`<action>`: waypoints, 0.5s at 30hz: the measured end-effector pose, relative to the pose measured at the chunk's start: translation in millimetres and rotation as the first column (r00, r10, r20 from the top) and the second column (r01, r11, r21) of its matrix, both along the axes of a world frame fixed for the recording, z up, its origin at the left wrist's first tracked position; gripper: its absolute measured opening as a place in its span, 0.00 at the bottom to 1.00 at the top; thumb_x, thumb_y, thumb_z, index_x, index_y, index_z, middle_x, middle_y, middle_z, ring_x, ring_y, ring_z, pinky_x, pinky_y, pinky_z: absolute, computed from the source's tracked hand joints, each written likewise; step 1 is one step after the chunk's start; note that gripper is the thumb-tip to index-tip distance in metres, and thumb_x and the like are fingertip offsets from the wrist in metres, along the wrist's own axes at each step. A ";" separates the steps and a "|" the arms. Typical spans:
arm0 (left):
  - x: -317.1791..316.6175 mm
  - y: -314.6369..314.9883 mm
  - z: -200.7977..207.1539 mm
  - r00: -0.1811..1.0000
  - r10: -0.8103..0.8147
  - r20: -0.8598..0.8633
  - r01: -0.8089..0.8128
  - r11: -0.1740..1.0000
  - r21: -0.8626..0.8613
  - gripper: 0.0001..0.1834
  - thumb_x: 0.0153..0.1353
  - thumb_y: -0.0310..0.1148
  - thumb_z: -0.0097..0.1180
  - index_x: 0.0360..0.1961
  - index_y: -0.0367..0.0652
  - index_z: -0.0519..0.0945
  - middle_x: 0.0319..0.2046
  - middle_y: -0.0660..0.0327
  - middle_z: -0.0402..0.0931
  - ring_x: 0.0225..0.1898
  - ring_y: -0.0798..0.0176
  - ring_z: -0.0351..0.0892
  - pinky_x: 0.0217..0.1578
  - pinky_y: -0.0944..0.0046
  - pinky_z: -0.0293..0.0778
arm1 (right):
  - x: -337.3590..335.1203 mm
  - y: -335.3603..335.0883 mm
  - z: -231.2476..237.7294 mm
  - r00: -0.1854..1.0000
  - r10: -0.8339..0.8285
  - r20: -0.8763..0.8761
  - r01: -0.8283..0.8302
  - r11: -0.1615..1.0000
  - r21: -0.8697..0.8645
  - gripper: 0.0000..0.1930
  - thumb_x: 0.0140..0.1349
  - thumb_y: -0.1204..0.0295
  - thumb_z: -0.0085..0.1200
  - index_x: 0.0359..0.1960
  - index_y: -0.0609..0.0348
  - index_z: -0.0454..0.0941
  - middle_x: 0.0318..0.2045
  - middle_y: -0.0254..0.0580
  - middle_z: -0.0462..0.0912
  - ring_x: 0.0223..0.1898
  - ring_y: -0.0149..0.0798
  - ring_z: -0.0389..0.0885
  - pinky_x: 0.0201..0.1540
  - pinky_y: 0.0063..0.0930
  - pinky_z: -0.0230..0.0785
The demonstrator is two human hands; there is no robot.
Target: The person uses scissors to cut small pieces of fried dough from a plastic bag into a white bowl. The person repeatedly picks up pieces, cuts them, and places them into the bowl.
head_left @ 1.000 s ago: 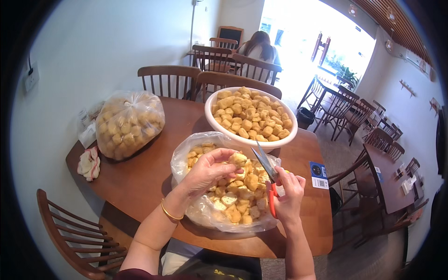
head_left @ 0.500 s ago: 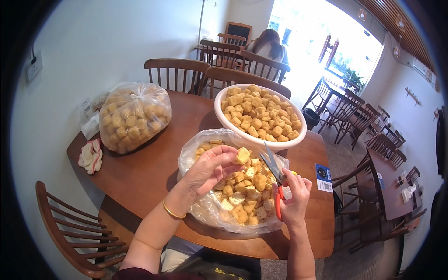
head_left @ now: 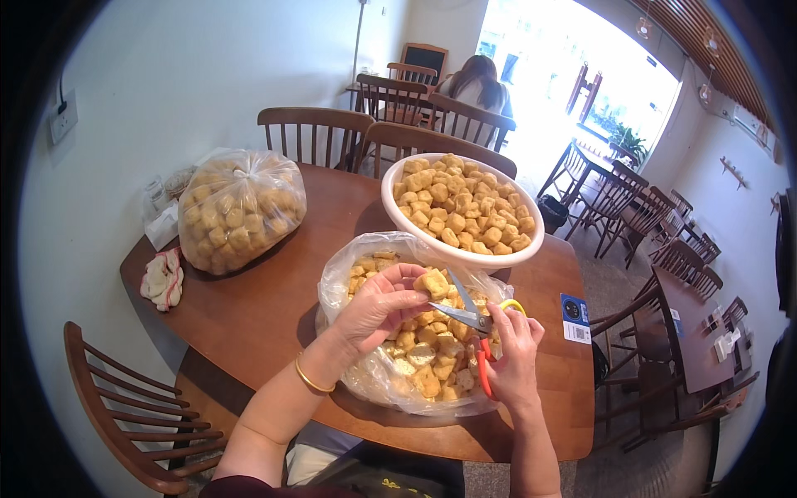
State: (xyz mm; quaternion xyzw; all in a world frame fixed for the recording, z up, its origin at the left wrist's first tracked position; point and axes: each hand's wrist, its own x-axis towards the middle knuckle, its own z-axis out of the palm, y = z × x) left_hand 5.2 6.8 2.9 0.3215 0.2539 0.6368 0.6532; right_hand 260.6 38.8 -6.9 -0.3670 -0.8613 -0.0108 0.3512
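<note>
My left hand [head_left: 378, 303] pinches a golden fried tofu puff [head_left: 433, 284] above the open clear plastic bag [head_left: 365, 382] on the counter [head_left: 266, 307], so the orange-handled scissors [head_left: 473, 328] gripped in my right hand [head_left: 510, 353] can reach it.

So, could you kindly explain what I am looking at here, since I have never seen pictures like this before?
There is no machine here: a person wears a wide-angle camera on the head, looking down at their own two bare hands. That lens is why straight edges bend near the rim.

The left hand pinches a golden fried tofu puff. The right hand holds scissors with red and yellow handles, blades open at the puff.

Under the hands an open plastic bag of puffs lies on a brown wooden table. Behind it stands a white bowl heaped with puffs. To the left are a closed bag of puffs and a cloth. Another person sits at a far table by the window.
</note>
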 end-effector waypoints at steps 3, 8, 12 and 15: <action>4.2 0.1 -3.7 1.000 -0.013 -0.029 0.014 0.999 0.039 0.17 0.64 0.20 0.61 0.53 0.37 0.74 0.52 0.51 0.81 0.54 0.57 0.84 0.59 0.60 0.82 | -2.3 -2.3 1.8 1.000 0.017 0.017 -0.017 0.999 -0.050 0.30 0.56 0.71 0.67 0.63 0.58 0.75 0.51 0.47 0.79 0.56 0.48 0.75 0.64 0.44 0.55; 10.5 -1.1 -5.1 0.991 0.016 -0.132 -0.008 0.998 0.055 0.16 0.64 0.19 0.62 0.51 0.38 0.73 0.50 0.53 0.81 0.53 0.60 0.85 0.57 0.60 0.83 | -1.3 -4.9 4.7 1.000 0.011 0.009 -0.010 0.997 -0.070 0.31 0.55 0.71 0.67 0.63 0.57 0.74 0.50 0.47 0.79 0.56 0.48 0.75 0.65 0.44 0.54; 12.5 0.0 -11.5 0.983 0.062 -0.173 -0.044 0.994 0.103 0.16 0.64 0.20 0.63 0.50 0.39 0.73 0.48 0.55 0.81 0.49 0.64 0.85 0.50 0.66 0.83 | -2.5 -6.2 5.2 1.000 0.022 0.004 -0.021 0.998 -0.062 0.33 0.53 0.73 0.67 0.64 0.57 0.74 0.50 0.47 0.79 0.56 0.48 0.76 0.64 0.45 0.54; 16.4 -1.1 -10.2 0.981 0.071 -0.183 -0.051 0.992 0.112 0.16 0.63 0.20 0.64 0.49 0.39 0.73 0.45 0.57 0.82 0.44 0.68 0.84 0.42 0.71 0.82 | -2.6 -4.6 2.8 1.000 0.030 0.005 -0.030 0.999 -0.043 0.36 0.49 0.75 0.67 0.64 0.57 0.73 0.49 0.46 0.79 0.56 0.48 0.76 0.63 0.46 0.54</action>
